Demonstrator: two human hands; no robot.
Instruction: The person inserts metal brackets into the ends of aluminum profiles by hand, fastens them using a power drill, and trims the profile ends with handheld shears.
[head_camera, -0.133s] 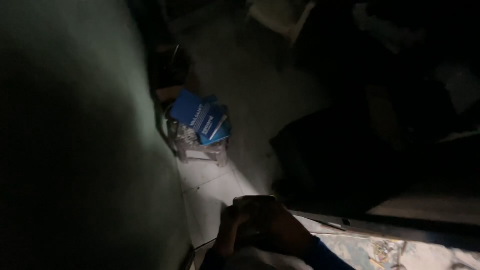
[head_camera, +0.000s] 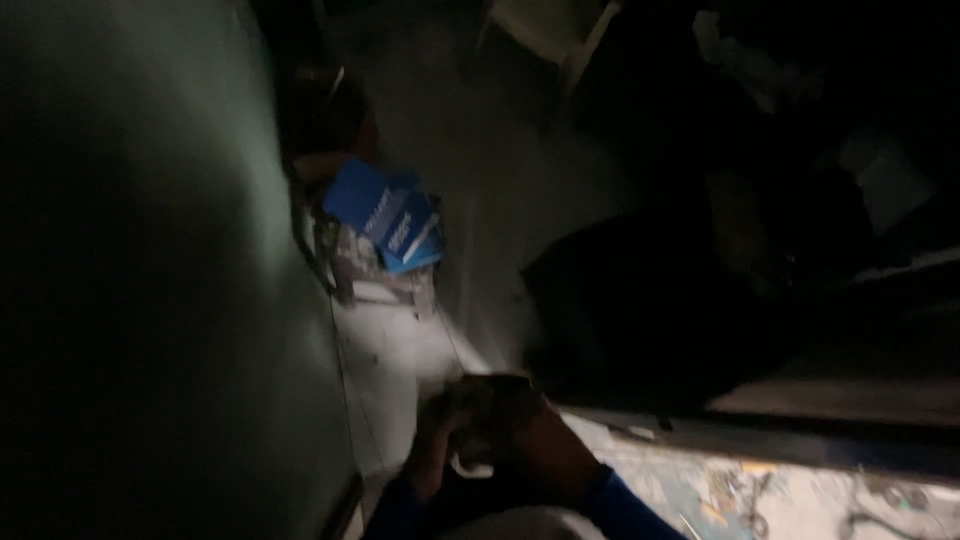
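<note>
The scene is very dark. My left hand and my right hand are pressed together low in the middle of the view, fingers curled, both arms in blue sleeves. A small pale shape shows between them, but I cannot make out what it is or whether either hand grips it. The hands hover over a pale grey floor beside a green wall.
Blue flat packets lie on a clear crate against the wall, farther along the floor. A large dark mass fills the right. A pale chair stands at the top. A patterned surface lies at bottom right.
Everything in view has slid slightly to the left and the picture is more blurred. My hands stay together in about the same place.
</note>
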